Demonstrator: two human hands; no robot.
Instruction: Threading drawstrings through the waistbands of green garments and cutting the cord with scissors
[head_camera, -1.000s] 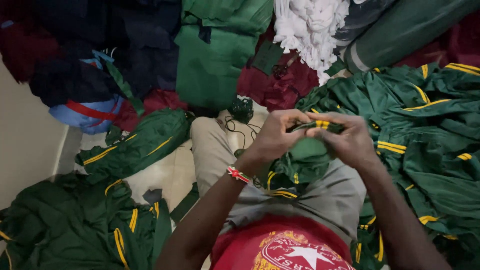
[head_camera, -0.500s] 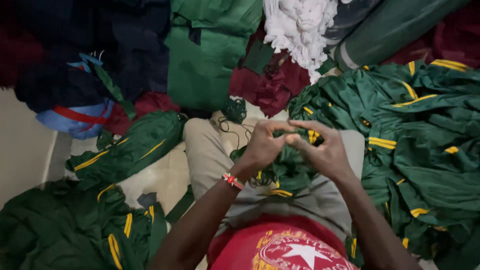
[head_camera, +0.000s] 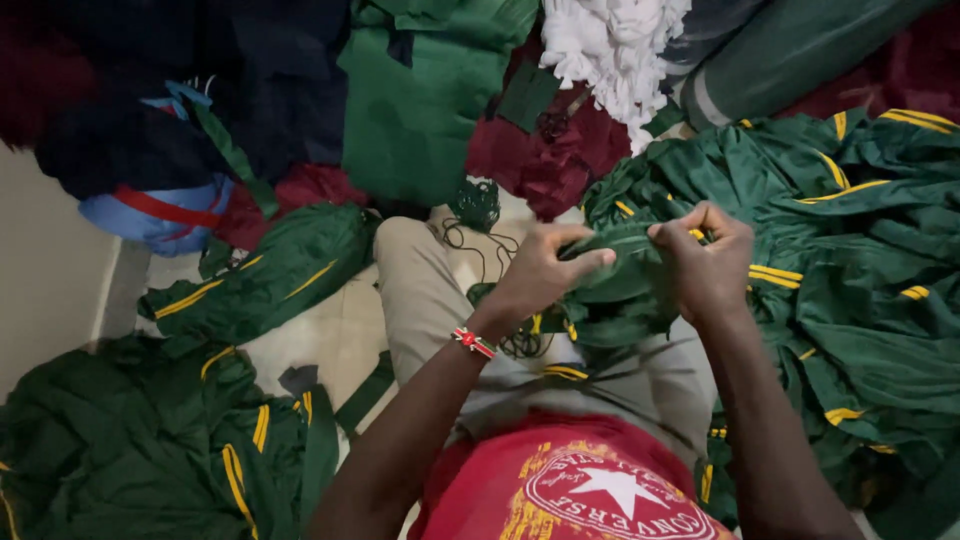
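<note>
Over lap, left hand (head_camera: 535, 275) and right hand (head_camera: 705, 265) pinch green yellow-striped garment (head_camera: 620, 285) between fingertips; no containers seen; more green garments (head_camera: 850, 260), maroon cloth (head_camera: 545, 155), white fabric (head_camera: 610, 45) heaped on pale floor (head_camera: 50, 250).

No packages, labels, signs or screens in view.

bare floor (head_camera: 330, 345) left, green garments (head_camera: 860, 300) crowding right, fabric heaps (head_camera: 430, 110) ahead

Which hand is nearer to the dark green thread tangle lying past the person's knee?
Left. The left hand sits just beside and below the thread tangle; the right hand is farther off, across the held green garment.
</note>
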